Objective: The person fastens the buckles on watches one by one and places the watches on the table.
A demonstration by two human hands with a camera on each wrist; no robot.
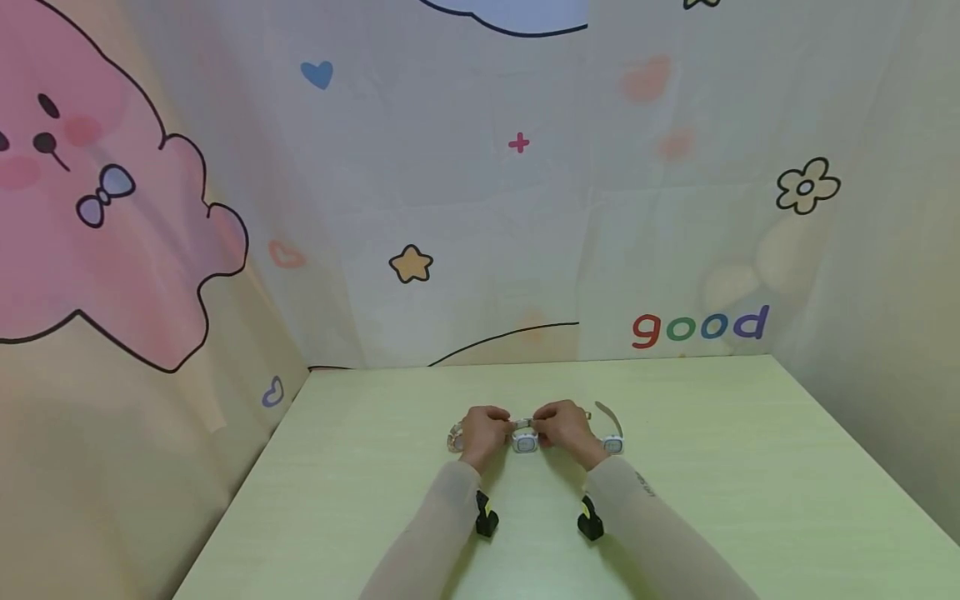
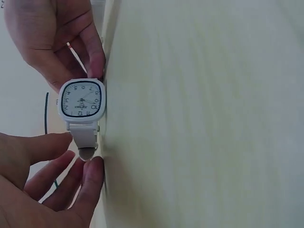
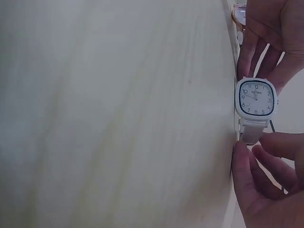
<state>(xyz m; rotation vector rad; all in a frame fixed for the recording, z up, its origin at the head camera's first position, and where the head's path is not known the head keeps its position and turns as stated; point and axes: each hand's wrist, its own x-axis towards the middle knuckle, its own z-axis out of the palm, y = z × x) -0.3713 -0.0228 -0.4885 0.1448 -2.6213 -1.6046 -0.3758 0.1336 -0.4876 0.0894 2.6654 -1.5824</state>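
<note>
A white wristwatch [image 1: 525, 442] with a rounded square face lies on the table between the two hands, its strap bent up behind the case. In the head view, the left hand [image 1: 485, 433] pinches the strap from the left while the right hand [image 1: 567, 429] pinches it from the right. Seen from the left wrist, the watch's dial [image 2: 81, 100] is white with a dark rim, and the strap end meets the left thumb and fingers. From the right wrist, the strap [image 3: 252, 133] runs down to the right hand's thumb and fingertips. The buckle is hidden.
Beside the left hand is a rose-gold watch [image 1: 454, 439], partly covered. Another white watch [image 1: 612, 444], its strap [image 1: 613, 417] stretching backward, lies to the right of the right hand. A printed cloth [image 1: 480, 208] hangs behind the pale table [image 1: 360, 517].
</note>
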